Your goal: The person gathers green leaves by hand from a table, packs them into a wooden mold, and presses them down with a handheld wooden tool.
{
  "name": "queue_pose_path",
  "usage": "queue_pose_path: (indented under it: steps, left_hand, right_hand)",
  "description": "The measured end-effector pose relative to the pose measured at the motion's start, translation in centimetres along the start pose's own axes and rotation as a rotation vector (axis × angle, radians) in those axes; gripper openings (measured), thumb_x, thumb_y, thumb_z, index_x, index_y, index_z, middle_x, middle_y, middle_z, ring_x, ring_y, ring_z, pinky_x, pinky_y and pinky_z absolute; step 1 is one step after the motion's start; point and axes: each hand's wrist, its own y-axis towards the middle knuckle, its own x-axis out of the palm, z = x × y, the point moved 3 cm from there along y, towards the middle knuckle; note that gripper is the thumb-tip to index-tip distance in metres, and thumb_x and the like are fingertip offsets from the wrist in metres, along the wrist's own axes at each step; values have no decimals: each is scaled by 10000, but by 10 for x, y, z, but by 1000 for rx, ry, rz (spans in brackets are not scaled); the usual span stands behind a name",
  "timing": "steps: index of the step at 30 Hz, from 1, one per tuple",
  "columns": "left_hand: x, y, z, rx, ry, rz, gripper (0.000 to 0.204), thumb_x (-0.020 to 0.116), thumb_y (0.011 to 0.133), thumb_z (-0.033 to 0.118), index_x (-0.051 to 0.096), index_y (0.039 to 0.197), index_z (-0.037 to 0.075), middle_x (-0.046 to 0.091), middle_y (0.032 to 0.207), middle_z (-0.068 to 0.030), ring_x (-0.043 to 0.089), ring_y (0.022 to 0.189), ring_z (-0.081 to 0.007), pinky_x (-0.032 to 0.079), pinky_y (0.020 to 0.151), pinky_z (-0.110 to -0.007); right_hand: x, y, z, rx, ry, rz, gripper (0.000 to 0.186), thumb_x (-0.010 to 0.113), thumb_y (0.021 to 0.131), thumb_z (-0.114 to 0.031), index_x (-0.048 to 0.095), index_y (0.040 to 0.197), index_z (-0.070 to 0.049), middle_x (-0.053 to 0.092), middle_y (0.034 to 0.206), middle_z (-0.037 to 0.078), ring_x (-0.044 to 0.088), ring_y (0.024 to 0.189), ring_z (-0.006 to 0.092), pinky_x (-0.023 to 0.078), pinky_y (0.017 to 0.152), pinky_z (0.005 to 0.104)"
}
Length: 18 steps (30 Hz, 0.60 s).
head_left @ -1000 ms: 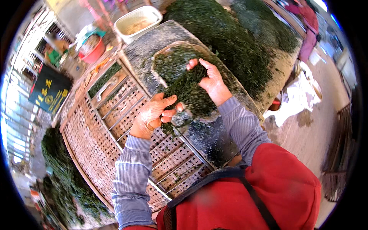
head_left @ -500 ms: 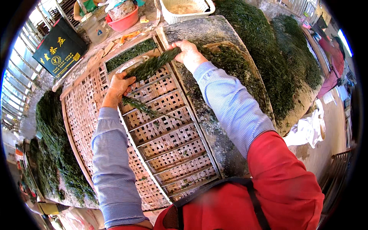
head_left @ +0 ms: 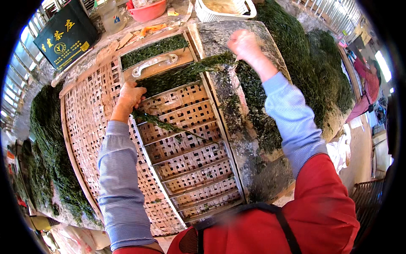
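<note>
A band of wet dark green seaweed (head_left: 182, 75) stretches across the top of a woven bamboo mat (head_left: 89, 122) fitted with a slatted frame (head_left: 186, 148). My left hand (head_left: 129, 97) presses on the band's left end, and a thin strand trails from it down to the right. My right hand (head_left: 244, 44) is closed around the band's right end, lifted over a wet stone slab (head_left: 253, 169). A wooden block with a metal handle (head_left: 154, 65) lies just above the band, with another seaweed strip (head_left: 154, 50) beyond it.
Heaps of seaweed lie at the left (head_left: 46, 156) and on the right (head_left: 304, 55). A white basket (head_left: 224, 7), a red bowl (head_left: 148, 10) and a dark green box (head_left: 65, 36) stand at the far edge. Another person (head_left: 368, 84) is at the right.
My hands left the seaweed pile on the slab and carried a clump over the mat. They have drawn it out into a long band, the right hand moving farther right.
</note>
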Motion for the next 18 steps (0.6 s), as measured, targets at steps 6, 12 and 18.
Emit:
queue_pose_path:
  steps: [6, 12, 18]
  left_hand:
    - [-1, 4, -2, 60, 36, -80, 378, 652, 786, 96, 512, 1083, -93, 571, 623, -73, 457, 391, -94, 333, 308, -232]
    - [-69, 1, -11, 148, 10, -285, 214, 634, 786, 58, 606, 974, -40, 564, 620, -25, 435, 412, -57, 342, 353, -198]
    - [-152, 12, -74, 190, 687, 459, 297, 541, 690, -53, 699, 907, 75, 650, 755, -106, 629, 737, -250, 501, 755, -340]
  right_hand:
    - [111, -29, -103, -313, 608, -296, 101, 625, 752, -121, 654, 669, -72, 644, 677, 107, 614, 623, 162, 523, 602, 337]
    - [124, -46, -103, -209, 304, -184, 200, 720, 702, -229, 675, 864, -120, 661, 804, 111, 637, 776, 253, 498, 708, 382]
    - [131, -49, -108, -195, 261, -50, 222, 759, 650, -257, 658, 799, -127, 640, 707, 76, 640, 717, 256, 504, 636, 385]
